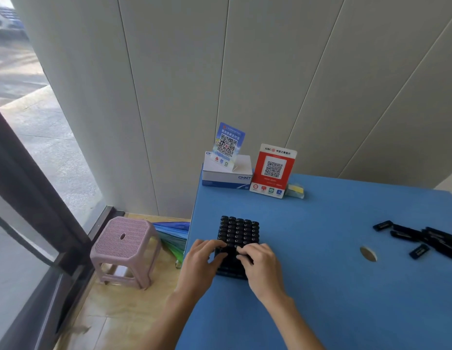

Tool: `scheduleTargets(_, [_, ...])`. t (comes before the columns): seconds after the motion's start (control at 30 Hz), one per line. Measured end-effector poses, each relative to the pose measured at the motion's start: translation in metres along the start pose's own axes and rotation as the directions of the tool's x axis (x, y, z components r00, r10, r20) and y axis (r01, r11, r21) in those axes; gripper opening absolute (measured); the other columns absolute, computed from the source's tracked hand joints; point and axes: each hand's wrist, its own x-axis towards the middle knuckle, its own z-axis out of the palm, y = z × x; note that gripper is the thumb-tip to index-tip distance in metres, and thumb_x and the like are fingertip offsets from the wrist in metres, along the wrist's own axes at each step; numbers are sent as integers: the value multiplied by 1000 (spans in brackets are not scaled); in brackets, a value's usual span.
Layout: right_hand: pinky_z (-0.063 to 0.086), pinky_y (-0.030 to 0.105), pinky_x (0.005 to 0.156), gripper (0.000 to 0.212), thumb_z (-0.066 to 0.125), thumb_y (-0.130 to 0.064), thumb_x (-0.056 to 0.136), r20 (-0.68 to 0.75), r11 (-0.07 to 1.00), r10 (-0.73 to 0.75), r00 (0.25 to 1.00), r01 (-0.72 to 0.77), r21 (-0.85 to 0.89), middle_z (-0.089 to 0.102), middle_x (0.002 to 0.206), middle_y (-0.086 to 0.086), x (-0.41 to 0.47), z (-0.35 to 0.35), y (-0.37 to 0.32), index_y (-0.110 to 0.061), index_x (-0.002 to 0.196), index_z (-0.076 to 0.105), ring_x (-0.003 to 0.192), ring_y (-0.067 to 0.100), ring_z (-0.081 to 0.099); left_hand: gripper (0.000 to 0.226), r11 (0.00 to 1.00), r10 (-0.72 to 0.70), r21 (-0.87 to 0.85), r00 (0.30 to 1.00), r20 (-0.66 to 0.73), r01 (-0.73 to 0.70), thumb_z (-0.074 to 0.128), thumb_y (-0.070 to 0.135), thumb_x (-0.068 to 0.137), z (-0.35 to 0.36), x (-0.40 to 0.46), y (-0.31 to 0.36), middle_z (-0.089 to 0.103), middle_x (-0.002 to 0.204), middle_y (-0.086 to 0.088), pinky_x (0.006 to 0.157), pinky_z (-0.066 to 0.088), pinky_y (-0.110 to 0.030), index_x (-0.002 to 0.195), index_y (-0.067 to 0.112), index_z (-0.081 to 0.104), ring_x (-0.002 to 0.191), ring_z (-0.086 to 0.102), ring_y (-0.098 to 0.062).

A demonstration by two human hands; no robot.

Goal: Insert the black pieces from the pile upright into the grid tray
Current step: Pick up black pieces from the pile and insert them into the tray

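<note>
A black grid tray (237,231) sits on the blue table (320,286) near its left edge, its far rows filled with upright black pieces. My left hand (203,261) rests on the tray's near left side with fingers curled over its top. My right hand (259,262) lies on the near right side, fingertips bent down onto the pieces there. The tray's near rows are hidden under both hands. Whether either hand pinches a piece is unclear. A pile of loose black pieces (421,238) lies flat at the table's right edge.
A white box (227,176) with a blue QR card (228,145) and a red QR stand (272,171) sit at the table's far left. A round hole (368,253) is in the tabletop. A pink stool (125,251) and folded umbrella (173,236) stand on the floor, left.
</note>
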Motion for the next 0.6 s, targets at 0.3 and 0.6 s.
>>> scheduleTargets(0.3, [42, 23, 44, 19, 83, -8, 67, -52, 980, -147, 988, 139, -141, 60, 69, -13, 0, -2, 11, -18, 72, 68, 64, 12, 51, 33, 1000, -9, -20, 1000, 21, 9, 79, 14, 71, 13, 1, 1, 49, 80, 24, 63, 51, -28, 95, 32, 64, 82, 48, 1])
scheduleTargets(0.6, [40, 22, 43, 14, 79, -12, 72, -85, 980, -161, 983, 149, -135, 56, 74, -8, -5, 8, 8, -18, 79, 69, 65, 13, 50, 32, 979, 162, 132, 986, -35, -156, 80, 13, 71, 14, 4, -2, 61, 98, 15, 55, 52, -27, 95, 26, 63, 85, 48, -8])
